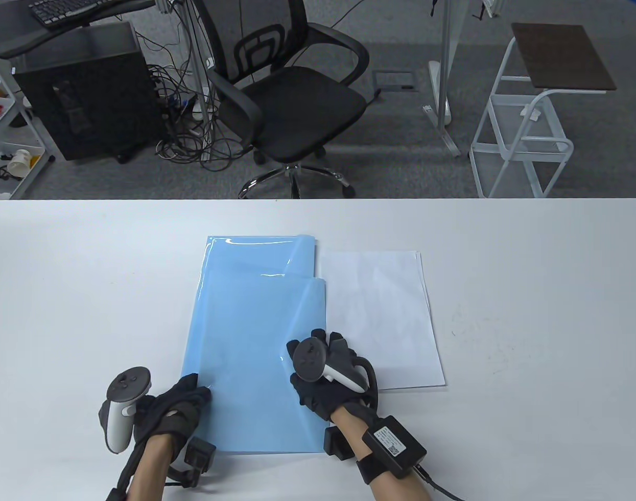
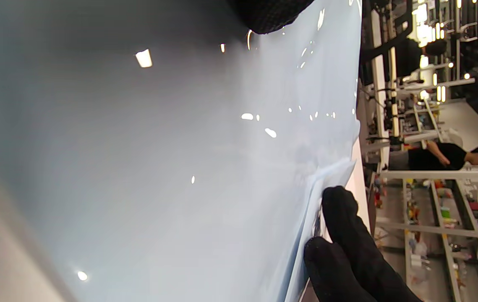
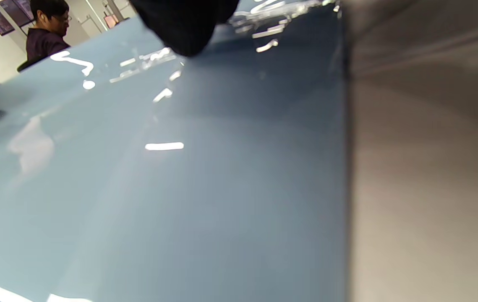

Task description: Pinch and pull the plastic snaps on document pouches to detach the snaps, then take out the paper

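Table view: nearest the camera, the left hand (image 1: 179, 407) lies at the lower left edge of the light blue document pouch (image 1: 250, 360), fingertips touching that edge, fingers fairly straight. The right hand (image 1: 331, 376) sits on the pouch's right edge, low on the flap side; its fingers are hidden under the tracker, so whether they pinch the plastic cannot be told. The pouch lies flat on the white surface (image 1: 532, 313), long side running away from the person. A folded flap (image 1: 299, 258) shows at the far right corner. The white paper (image 1: 386, 323) lies out of the pouch, just beside it on the right, touching or slightly tucked under its edge. An office chair (image 1: 292, 99) and a computer tower (image 1: 83, 88) stand beyond the surface.

Left wrist view: camera on its side. The glossy blue pouch (image 2: 222, 159) fills the frame. A dark gloved fingertip (image 2: 270, 14) touches it at the top; two gloved fingers (image 2: 348, 251) of the other hand press at the pouch's edge. A person (image 2: 448, 157) is in the background.

Right wrist view: the pouch (image 3: 180, 188) fills the left, the surface (image 3: 427, 167) the right. One gloved fingertip (image 3: 186, 25) rests on the plastic at the top.
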Motion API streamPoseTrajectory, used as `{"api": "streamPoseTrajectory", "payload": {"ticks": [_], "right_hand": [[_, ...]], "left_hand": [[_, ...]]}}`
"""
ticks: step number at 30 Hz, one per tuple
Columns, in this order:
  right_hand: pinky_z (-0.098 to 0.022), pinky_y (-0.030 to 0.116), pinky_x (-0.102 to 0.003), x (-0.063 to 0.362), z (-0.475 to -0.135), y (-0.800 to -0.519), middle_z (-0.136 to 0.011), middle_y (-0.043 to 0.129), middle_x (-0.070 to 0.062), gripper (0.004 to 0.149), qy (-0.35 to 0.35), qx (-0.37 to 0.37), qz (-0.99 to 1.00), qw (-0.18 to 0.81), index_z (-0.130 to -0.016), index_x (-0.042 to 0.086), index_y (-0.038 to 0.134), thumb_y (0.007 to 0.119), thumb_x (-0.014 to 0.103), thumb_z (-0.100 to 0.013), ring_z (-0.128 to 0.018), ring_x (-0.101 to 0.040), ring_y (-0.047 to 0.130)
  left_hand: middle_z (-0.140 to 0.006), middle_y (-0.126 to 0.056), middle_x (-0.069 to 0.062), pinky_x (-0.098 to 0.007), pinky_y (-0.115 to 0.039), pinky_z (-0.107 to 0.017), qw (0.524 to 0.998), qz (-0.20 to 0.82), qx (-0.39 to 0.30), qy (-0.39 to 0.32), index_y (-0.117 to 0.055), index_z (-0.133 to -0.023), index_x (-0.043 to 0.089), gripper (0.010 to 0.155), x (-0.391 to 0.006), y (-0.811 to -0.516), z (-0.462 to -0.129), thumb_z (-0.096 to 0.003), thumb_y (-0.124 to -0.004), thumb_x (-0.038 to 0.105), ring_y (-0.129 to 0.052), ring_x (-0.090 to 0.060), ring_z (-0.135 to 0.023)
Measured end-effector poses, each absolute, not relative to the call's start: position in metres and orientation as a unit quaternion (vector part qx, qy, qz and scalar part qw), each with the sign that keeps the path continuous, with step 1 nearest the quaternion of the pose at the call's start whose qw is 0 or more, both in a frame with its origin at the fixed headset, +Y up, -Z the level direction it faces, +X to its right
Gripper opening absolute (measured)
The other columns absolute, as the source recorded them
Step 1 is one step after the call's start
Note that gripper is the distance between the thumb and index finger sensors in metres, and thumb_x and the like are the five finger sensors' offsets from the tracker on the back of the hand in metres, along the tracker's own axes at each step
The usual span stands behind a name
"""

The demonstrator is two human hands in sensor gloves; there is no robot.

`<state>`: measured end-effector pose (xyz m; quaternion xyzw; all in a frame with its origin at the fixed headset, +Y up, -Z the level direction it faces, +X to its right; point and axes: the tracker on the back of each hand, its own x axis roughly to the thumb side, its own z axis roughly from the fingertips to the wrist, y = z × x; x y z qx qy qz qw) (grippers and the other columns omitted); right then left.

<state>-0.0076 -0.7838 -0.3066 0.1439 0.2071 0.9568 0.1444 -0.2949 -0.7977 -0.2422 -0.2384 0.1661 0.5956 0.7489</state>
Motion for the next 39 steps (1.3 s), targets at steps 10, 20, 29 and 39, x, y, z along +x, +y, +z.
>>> {"api": "streamPoseTrajectory", "payload": {"ticks": [10, 20, 29, 39], "right_hand": [[-0.069, 0.038, -0.077, -0.018, -0.319, -0.784, -0.120, 0.032, -0.030, 0.054, 0.189, 0.142, 0.962, 0.133, -0.102, 0.016, 0.059, 0.073, 0.039, -0.055, -0.103, -0.063, 0.031], [-0.070, 0.040, -0.077, -0.034, -0.319, -0.781, -0.122, 0.039, -0.025, 0.051, 0.157, 0.173, 0.971, 0.055, -0.095, 0.011, 0.062, 0.077, 0.036, -0.053, -0.105, -0.061, 0.036], [-0.069, 0.034, -0.078, -0.023, -0.313, -0.774, -0.122, 0.026, -0.030, 0.067, 0.205, 0.163, 0.960, 0.095, -0.110, 0.015, 0.050, 0.071, 0.046, -0.054, -0.103, -0.064, 0.025], [-0.069, 0.044, -0.078, 0.018, -0.295, -0.716, -0.124, 0.035, -0.028, 0.077, 0.082, 0.147, 0.971, 0.168, -0.114, 0.013, 0.044, 0.071, 0.052, -0.053, -0.106, -0.062, 0.038]], "left_hand": [[-0.093, -0.085, -0.008, -0.045, -0.088, -0.047, 0.754, 0.587, -0.243, 0.165, -0.054, -0.107, 0.009, 0.050, -0.294, -0.798, -0.244, -0.0599, -0.064, 0.020, -0.101, -0.030, -0.064], [-0.093, -0.085, -0.008, -0.045, -0.088, -0.047, 0.751, 0.590, -0.243, 0.166, -0.054, -0.107, 0.008, 0.049, -0.293, -0.797, -0.245, -0.0599, -0.064, 0.020, -0.101, -0.029, -0.064], [-0.093, -0.085, -0.009, -0.045, -0.088, -0.046, 0.745, 0.605, -0.235, 0.154, -0.054, -0.107, 0.008, 0.049, -0.295, -0.792, -0.245, -0.0598, -0.064, 0.020, -0.101, -0.030, -0.064], [-0.093, -0.085, -0.008, -0.044, -0.088, -0.046, 0.731, 0.629, -0.223, 0.142, -0.054, -0.107, 0.009, 0.049, -0.299, -0.787, -0.242, -0.0597, -0.064, 0.020, -0.101, -0.029, -0.063]]}}
